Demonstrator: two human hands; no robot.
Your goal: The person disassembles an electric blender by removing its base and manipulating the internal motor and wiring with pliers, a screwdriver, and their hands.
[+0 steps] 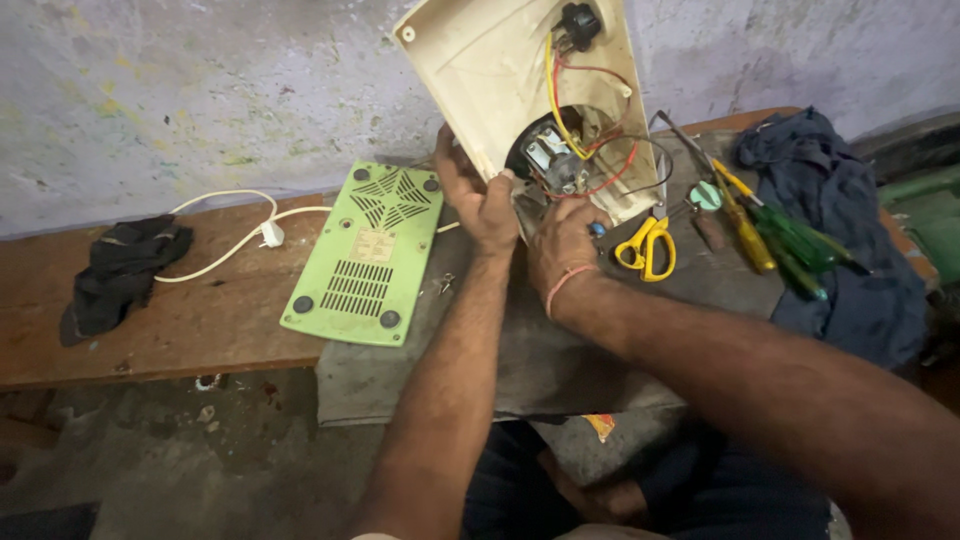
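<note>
Your left hand [480, 200] clamps the rim of the stiff, motor-heavy cream housing [490, 70], so keep your right hand [562, 248], its grip hidden, off the fragile wires [590, 110].

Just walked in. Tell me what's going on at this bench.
A person is working on an opened cream appliance housing, tilted up so its motor and red and yellow wires show. The left hand grips the housing's lower edge; the right hand is at the motor. A green base plate lies flat on the wooden bench, with yellow scissors and screwdrivers to the right.
</note>
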